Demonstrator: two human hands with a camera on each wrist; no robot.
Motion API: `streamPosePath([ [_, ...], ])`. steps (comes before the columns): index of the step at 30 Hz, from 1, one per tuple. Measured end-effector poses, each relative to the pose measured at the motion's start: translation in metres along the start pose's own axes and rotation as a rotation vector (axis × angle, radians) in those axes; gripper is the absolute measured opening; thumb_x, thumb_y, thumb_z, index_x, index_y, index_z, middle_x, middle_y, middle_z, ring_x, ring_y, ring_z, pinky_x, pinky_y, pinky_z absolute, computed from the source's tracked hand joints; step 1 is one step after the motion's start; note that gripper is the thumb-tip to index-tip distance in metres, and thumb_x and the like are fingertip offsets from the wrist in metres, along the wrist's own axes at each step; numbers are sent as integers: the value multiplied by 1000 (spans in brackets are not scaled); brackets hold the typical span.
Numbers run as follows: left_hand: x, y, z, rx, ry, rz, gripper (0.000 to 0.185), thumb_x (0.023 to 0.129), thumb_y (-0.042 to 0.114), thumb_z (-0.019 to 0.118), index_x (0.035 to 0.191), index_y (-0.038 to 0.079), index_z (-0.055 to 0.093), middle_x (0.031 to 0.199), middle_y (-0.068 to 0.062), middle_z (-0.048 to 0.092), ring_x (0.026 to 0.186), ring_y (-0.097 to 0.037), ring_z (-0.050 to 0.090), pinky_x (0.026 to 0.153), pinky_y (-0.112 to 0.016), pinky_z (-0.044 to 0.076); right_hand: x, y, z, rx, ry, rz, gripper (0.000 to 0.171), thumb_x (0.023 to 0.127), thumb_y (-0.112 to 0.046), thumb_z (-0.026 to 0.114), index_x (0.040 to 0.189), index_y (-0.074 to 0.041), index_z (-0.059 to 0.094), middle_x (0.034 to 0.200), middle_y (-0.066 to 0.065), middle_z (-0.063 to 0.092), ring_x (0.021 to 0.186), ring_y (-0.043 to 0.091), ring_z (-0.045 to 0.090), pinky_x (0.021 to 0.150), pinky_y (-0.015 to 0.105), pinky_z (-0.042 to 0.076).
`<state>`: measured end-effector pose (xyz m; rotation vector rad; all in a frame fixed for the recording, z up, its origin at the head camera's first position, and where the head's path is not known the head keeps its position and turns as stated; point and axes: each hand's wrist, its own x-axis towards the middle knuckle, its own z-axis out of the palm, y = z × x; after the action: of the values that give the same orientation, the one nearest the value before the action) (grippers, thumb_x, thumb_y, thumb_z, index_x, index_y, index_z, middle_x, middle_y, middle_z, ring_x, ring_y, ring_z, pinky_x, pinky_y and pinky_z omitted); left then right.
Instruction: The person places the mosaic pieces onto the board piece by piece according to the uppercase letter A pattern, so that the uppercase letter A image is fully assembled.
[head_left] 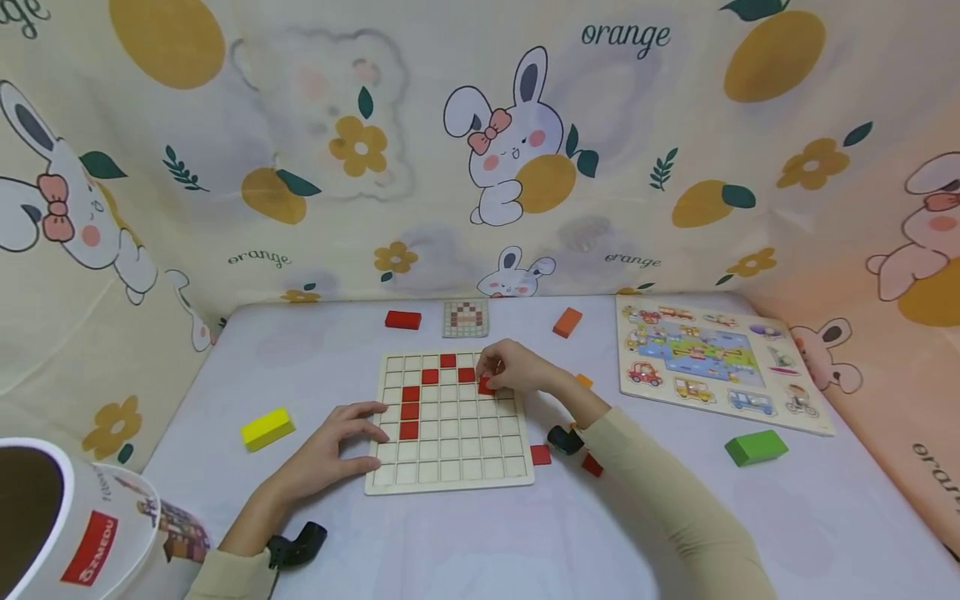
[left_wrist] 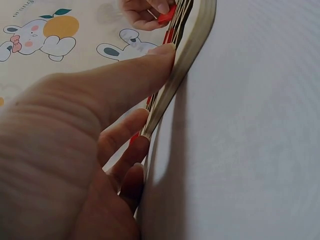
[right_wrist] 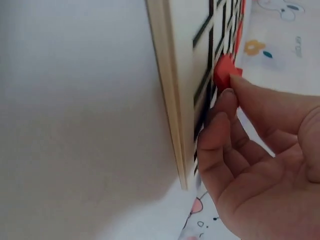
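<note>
On the white table (head_left: pixel 465 542), near its middle, lies a wooden grid board (head_left: pixel 450 454). Several red tiles sit in its cells: three stacked in a column at the left (head_left: pixel 409 412), then a stepped line rising to the top row and coming down to the right.

Right hand (head_left: pixel 513 367): positioned over the board's upper right area. Its fingertips (right_wrist: pixel 225 102) pinch a red tile (head_left: pixel 486 385) against the grid there; the right wrist view shows the tile (right_wrist: pixel 224 71) gripped between thumb and finger at the board face.

Left hand (head_left: pixel 337 446): resting at the board's left edge, fingers spread and fairly straight. The left wrist view shows the thumb (left_wrist: pixel 135 70) lying on the board's rim and the other fingers touching its edge; nothing is gripped.

Loose red tiles (head_left: pixel 540 455) lie just beside the board's lower right corner. Behind the board sits a small pattern card (head_left: pixel 465 318), with a red block (head_left: pixel 402 319) to its left and an orange block (head_left: pixel 567 322) to its right. A yellow block (head_left: pixel 267 428) lies well left of the board, a green block (head_left: pixel 756 447) well right. A vehicle puzzle (head_left: pixel 716 360) occupies the far right. A round tub (head_left: pixel 75 533) stands at the near left corner.
</note>
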<state>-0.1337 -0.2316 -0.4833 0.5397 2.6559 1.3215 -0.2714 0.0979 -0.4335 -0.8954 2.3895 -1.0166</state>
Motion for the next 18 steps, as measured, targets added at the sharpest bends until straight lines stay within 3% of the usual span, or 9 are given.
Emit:
streamPosePath([
  [8, 1, 2, 0, -6, 3, -3, 25, 81, 27, 83, 103, 29, 71, 149, -6, 45, 138, -33, 31, 110, -66, 27, 0, 0, 1, -34, -1, -45, 8, 85, 7, 72, 89, 0, 72, 74, 3, 61, 71, 14, 52, 64, 25, 46],
  [14, 1, 2, 1, 0, 1, -6, 24, 81, 27, 82, 103, 29, 71, 149, -6, 45, 139, -33, 31, 110, -67, 27, -2, -4, 3, -120, 42, -5, 8, 84, 1, 75, 88, -5, 72, 74, -1, 59, 73, 14, 52, 65, 25, 46],
  [18, 0, 2, 1, 6, 2, -7, 24, 81, 27, 82, 103, 29, 71, 149, -6, 46, 139, -33, 31, 110, -67, 27, -14, -8, -3, -99, 84, 16, 6, 87, -2, 73, 92, -5, 73, 81, 1, 61, 76, 18, 55, 67, 27, 48],
])
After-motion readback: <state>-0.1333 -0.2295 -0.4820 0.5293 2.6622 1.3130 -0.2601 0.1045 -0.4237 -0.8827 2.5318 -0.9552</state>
